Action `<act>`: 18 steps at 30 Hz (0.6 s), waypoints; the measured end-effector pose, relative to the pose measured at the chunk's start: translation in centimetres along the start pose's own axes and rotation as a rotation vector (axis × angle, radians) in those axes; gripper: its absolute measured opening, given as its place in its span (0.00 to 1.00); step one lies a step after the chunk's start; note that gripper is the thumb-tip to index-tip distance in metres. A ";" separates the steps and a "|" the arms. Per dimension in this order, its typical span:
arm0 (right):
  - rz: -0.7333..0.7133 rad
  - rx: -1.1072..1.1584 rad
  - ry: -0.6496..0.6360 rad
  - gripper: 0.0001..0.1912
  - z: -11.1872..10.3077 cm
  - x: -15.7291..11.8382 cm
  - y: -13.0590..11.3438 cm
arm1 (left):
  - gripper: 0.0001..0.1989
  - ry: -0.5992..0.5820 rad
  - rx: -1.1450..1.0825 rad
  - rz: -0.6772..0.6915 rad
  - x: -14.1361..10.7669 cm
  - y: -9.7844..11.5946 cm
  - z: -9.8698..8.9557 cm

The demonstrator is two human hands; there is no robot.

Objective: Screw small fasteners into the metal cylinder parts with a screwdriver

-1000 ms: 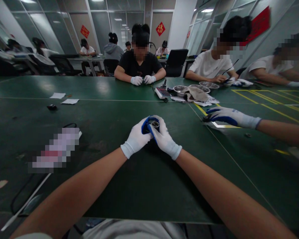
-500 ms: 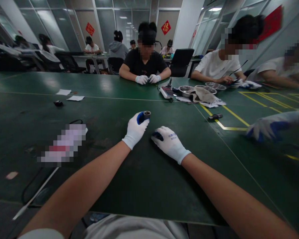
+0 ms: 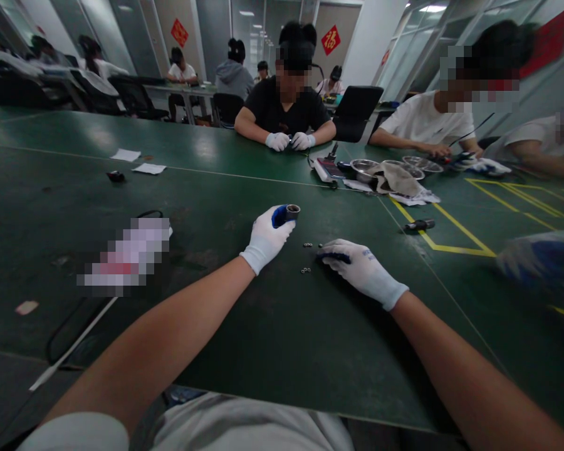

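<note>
My left hand point(image 3: 267, 237), in a white glove with a blue palm, is closed around a short, dark metal tube point(image 3: 292, 212). The tube stands upright with its round open end facing up. To the right, my right hand point(image 3: 360, 266), gloved the same way, rests low over the green table, fingers stretched to the left and nothing visible in them. Several tiny metal rings, possibly nuts, lie between the hands: a far group point(image 3: 307, 245), a near group point(image 3: 305, 270) and a single ring point(image 3: 320, 245) close to my right fingertips.
A dark cylindrical tool point(image 3: 420, 225) lies on yellow tape at the right. Metal bowls point(image 3: 364, 168) and a cloth point(image 3: 397, 180) are farther back. A blurred gloved hand of a co-worker point(image 3: 540, 258) is at the right edge. A pixelated object point(image 3: 129, 257) with a cable lies left.
My right hand has moved right, away from my left hand, and the tiny rings now show on the table. The whole view has shifted slightly. My left hand keeps the tube.
</note>
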State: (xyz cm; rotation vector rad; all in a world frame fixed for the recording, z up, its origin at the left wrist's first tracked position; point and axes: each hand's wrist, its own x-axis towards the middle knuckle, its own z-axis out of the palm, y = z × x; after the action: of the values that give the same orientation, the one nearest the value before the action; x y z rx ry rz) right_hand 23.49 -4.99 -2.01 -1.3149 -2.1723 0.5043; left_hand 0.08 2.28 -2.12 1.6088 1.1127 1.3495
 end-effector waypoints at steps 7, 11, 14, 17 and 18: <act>0.120 -0.008 0.080 0.14 -1.5 -0.8 -0.3 | 0.16 -0.002 0.006 -0.010 0.0 0.1 -0.1; 0.164 -0.036 0.097 0.12 -1.6 -0.8 -0.7 | 0.16 -0.009 -0.001 -0.016 -0.1 0.3 -0.1; 0.168 -0.038 0.088 0.11 -1.1 -0.6 -0.9 | 0.16 -0.016 -0.008 -0.025 -0.1 0.3 -0.1; 0.201 -0.040 0.092 0.09 -0.4 -0.6 -0.8 | 0.16 -0.014 0.001 -0.024 0.0 0.3 0.0; 0.212 -0.040 0.095 0.08 -0.3 -0.5 -0.6 | 0.16 -0.011 0.004 -0.023 0.0 0.2 0.0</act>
State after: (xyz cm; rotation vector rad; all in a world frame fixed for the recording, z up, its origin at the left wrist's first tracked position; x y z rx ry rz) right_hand 23.48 -5.73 -1.56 -1.5686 -1.9871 0.4711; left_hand 0.14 2.22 -1.93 1.5994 1.1250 1.3225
